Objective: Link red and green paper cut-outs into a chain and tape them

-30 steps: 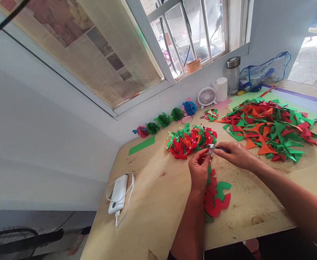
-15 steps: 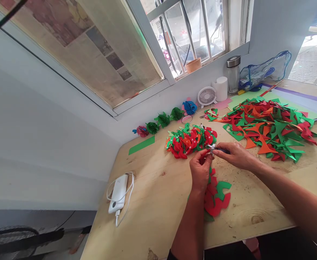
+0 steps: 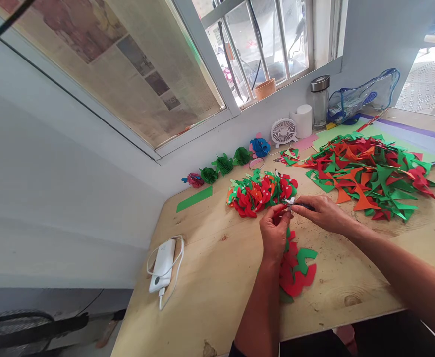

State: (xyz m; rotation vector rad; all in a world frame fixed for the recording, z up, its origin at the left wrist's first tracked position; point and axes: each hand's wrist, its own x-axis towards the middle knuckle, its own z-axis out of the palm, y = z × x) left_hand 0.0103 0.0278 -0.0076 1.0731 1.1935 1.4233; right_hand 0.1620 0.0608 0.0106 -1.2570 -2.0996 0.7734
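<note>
Close together over the wooden table, both hands meet. My left hand is closed, its fingertips pinching a small red paper piece. My right hand is closed around a slim dark-handled tool; its exact kind is partly hidden by the fingers. At the tool's tip sits a small white piece, touching or just by the left fingertips. Just beyond the hands lies a heap of curled red, green and orange paper shapes with white spots. Flat red and green paper cutouts rest beside my left forearm.
A large pile of paper scraps covers the right of the wooden table. A power bank with cable lies at left. Along the wall stand paper flowers, a small fan, a white roll and a glass bottle.
The small white piece at the tool's tip has shifted and tilted slightly. Both hands stay in nearly the same place, and the paper heaps have not moved.
</note>
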